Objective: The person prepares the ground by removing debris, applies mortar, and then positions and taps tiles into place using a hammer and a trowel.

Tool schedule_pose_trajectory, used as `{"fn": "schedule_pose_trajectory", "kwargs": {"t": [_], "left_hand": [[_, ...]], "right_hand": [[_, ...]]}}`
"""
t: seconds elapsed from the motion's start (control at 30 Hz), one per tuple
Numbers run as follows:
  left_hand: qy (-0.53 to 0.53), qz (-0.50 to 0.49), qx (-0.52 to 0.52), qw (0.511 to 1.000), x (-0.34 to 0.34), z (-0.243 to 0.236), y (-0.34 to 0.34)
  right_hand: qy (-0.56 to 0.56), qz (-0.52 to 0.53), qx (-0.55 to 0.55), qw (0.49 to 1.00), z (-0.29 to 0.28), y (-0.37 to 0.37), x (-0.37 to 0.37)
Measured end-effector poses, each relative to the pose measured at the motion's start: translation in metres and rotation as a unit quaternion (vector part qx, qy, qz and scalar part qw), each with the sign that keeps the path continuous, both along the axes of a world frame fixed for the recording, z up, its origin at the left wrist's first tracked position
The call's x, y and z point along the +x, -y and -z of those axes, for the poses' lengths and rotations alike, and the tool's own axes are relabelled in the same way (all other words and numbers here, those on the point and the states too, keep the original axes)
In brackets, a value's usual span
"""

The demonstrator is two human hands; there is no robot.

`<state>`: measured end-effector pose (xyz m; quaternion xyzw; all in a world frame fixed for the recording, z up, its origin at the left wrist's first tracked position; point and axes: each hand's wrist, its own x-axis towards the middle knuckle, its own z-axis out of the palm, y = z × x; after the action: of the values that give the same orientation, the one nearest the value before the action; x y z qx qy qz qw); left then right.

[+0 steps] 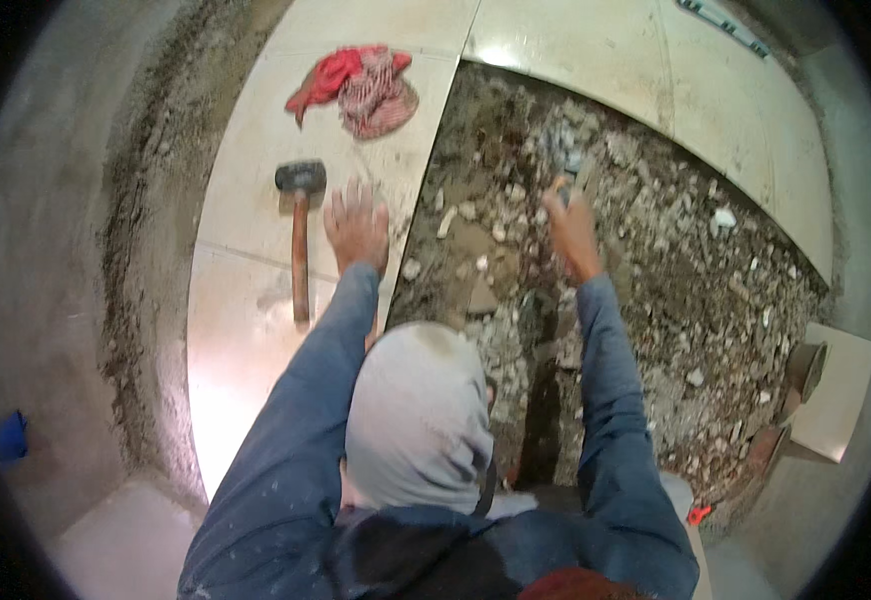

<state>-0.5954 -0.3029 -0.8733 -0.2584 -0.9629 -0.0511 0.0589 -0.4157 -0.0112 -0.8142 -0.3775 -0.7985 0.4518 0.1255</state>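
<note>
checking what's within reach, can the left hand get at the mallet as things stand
Probably yes: the left hand rests on the pale tiles close beside the mallet, appears to hold nothing, and nothing lies between them.

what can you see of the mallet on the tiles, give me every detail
The mallet has a blocky, dark head, perhaps rubber, with paler marks, and a straight reddish-brown handle that looks wooden. It lies on the pale tiles, head toward the top of the picture, the handle crossing a seam. The person's left grip is spread open just to its right, with a gap between. Only the tiles appear to touch it.
</note>
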Motion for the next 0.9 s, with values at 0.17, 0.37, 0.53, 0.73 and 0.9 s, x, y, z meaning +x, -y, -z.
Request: {"fn": "schedule_pose_trajectory", "kwargs": {"t": [0.17,0.37,0.53,0.73,0.9], "left_hand": [[-0.014,-0.008,-0.018,1.000,0.001,0.008,0.000],[-0.022,-0.014,-0.024,0.999,0.000,0.004,-0.004],[-0.006,-0.012,-0.021,1.000,0.000,0.000,-0.003],[-0.006,-0.015,-0.044,0.999,-0.004,0.000,-0.007],[-0.032,-0.008,-0.027,0.999,-0.001,0.005,-0.003]], "right_hand": [[-0.262,-0.013,0.029,0.964,-0.118,0.003,-0.033],[-0.349,0.034,0.254,0.901,-0.099,-0.015,-0.089],[0.125,-0.040,0.059,0.990,0.018,-0.025,-0.105],[-0.073,0.001,0.010,0.997,-0.018,-0.008,-0.074],[-0.233,0.018,0.095,0.968,-0.058,0.025,-0.058]]}}
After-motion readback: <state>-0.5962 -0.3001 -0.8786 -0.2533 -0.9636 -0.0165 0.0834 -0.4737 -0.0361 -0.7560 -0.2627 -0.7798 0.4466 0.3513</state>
